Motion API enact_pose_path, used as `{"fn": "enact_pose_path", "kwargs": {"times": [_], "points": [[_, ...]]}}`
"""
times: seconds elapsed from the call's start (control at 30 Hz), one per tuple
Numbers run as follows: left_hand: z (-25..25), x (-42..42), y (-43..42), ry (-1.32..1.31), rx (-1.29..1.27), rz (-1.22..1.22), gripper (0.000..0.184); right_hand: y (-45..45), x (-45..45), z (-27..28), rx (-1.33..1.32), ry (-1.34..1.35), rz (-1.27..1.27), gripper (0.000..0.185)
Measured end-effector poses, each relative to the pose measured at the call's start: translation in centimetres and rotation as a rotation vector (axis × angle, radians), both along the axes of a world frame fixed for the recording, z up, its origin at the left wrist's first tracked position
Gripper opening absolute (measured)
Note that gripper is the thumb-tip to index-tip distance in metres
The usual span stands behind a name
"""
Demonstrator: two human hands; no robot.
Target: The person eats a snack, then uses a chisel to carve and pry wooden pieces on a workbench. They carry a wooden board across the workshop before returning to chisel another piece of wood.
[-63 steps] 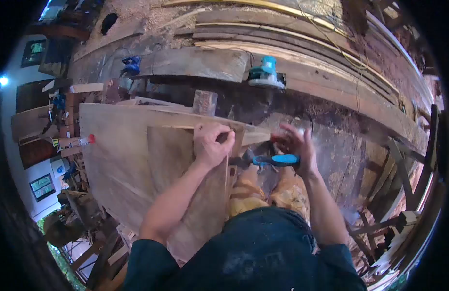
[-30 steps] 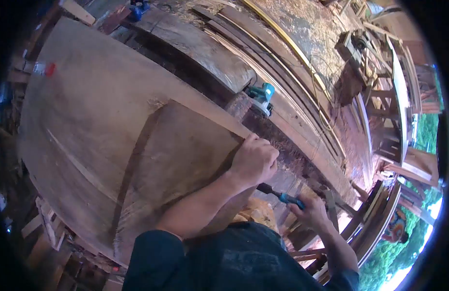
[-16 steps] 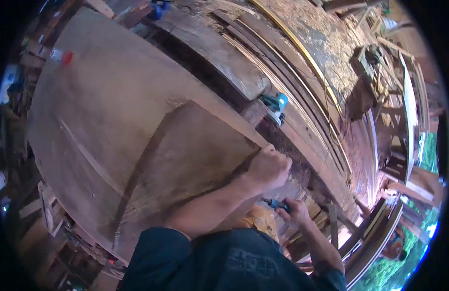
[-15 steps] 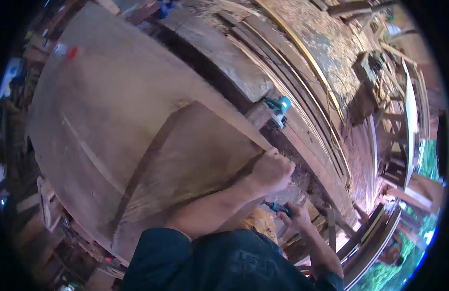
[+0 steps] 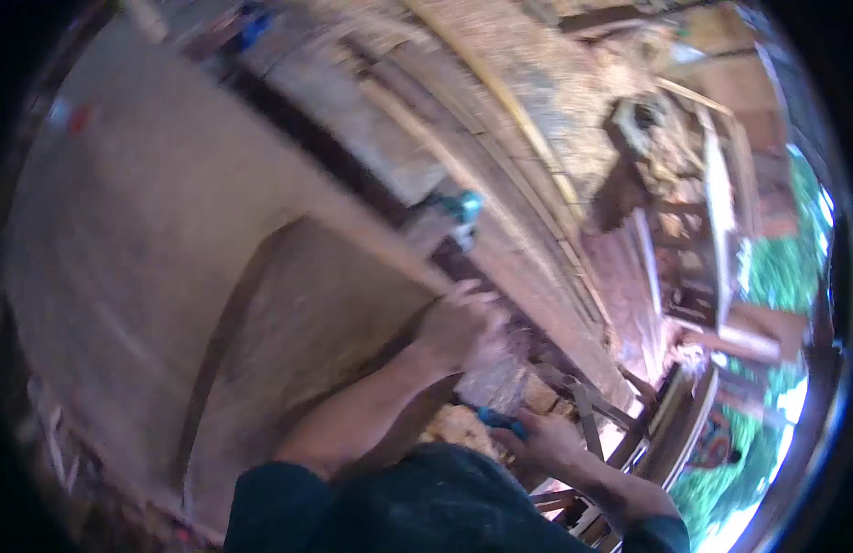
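My left hand (image 5: 463,324) lies at the edge of a large, wide wooden board (image 5: 177,175), its fingers curled over the edge and blurred by motion. A darker, angular patch (image 5: 325,286) spreads over the board beside my left forearm. My right hand (image 5: 543,438) is closed round a small blue-handled tool (image 5: 500,421). A thin dark tip points left from that handle; its exact kind is not clear. Just beyond the board's edge, a teal power tool (image 5: 456,210) rests on a timber.
Long planks (image 5: 528,212) lie side by side beyond the board. Sawdust (image 5: 574,83) covers the ground behind them. A cut block of wood (image 5: 643,124) stands farther back. Stacked boards (image 5: 661,433) rise at the right. A small red object (image 5: 79,118) sits on the board's far left.
The whole view has shifted, so the scene sits farther left and is more blurred. My left hand stays by the board's edge. My right hand still holds the blue-handled tool.
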State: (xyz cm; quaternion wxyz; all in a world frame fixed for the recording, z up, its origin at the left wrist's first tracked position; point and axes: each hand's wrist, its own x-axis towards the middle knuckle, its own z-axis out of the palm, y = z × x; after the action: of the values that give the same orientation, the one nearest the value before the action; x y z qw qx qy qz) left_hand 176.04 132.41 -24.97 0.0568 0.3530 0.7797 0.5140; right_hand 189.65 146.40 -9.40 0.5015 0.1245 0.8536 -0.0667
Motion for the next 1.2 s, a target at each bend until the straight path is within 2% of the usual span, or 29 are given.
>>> {"fn": "enact_pose_path", "kwargs": {"times": [0.07,0.17,0.2,0.27,0.33,0.4,0.47,0.57,0.67,0.77,0.87,0.97,1.07,1.1,1.2], "points": [[-0.7,0.7,0.9,0.066,-0.033,0.073,0.014,2.3,1.5,-3.4,-0.043,-0.054,-0.046,0.059],[-0.8,0.7,1.1,0.128,-0.159,-0.015,0.008,5.2,5.1,-9.0,-0.263,0.214,-0.057,0.055],[-0.4,0.6,1.5,0.159,-0.107,0.012,0.012,5.3,6.0,-10.1,-0.301,0.293,-0.044,0.053],[1.0,1.1,1.2,0.191,-0.023,0.075,0.022,5.5,8.0,-10.9,-0.437,0.254,-0.009,0.054],[2.7,1.1,-1.5,0.143,-0.067,0.096,0.035,4.2,10.1,-11.0,-0.507,0.233,-0.012,0.056],[4.6,0.0,-5.8,0.064,-0.287,0.125,0.035,2.1,11.1,-9.7,-0.569,0.319,0.082,0.056],[3.6,-0.8,-10.2,0.010,-0.346,0.402,0.044,0.8,11.8,-9.8,-0.590,0.368,0.162,0.056],[2.0,-0.9,-13.1,0.257,-0.588,0.759,0.054,-0.8,14.0,-12.5,-0.577,0.336,0.173,0.055],[1.6,-1.2,-13.1,0.179,-0.597,0.875,0.063,-1.6,13.7,-10.2,-0.504,0.321,0.133,0.052],[0.6,-2.0,-14.5,0.018,-0.431,0.852,0.063,-3.7,11.9,-7.5,-0.411,0.179,0.134,0.049],[1.2,-2.1,-14.7,-0.049,-0.344,0.918,0.054,-4.6,12.3,-7.2,-0.455,0.071,-0.032,0.057],[1.0,-2.7,-15.5,-0.209,-0.150,0.960,0.044,-8.1,8.1,-1.0,-0.254,-0.090,0.014,0.057],[0.6,-2.8,-15.7,-0.129,-0.198,0.986,0.040,-11.3,6.2,1.7,-0.080,-0.277,-0.131,0.057],[-0.7,-2.7,-15.5,-0.146,-0.154,0.986,0.041,-11.9,4.8,2.6,-0.087,-0.261,-0.069,0.058],[0.1,-3.0,-15.9,-0.007,-0.186,0.995,0.042,-13.7,1.9,4.1,-0.096,-0.175,0.078,0.060]]}}
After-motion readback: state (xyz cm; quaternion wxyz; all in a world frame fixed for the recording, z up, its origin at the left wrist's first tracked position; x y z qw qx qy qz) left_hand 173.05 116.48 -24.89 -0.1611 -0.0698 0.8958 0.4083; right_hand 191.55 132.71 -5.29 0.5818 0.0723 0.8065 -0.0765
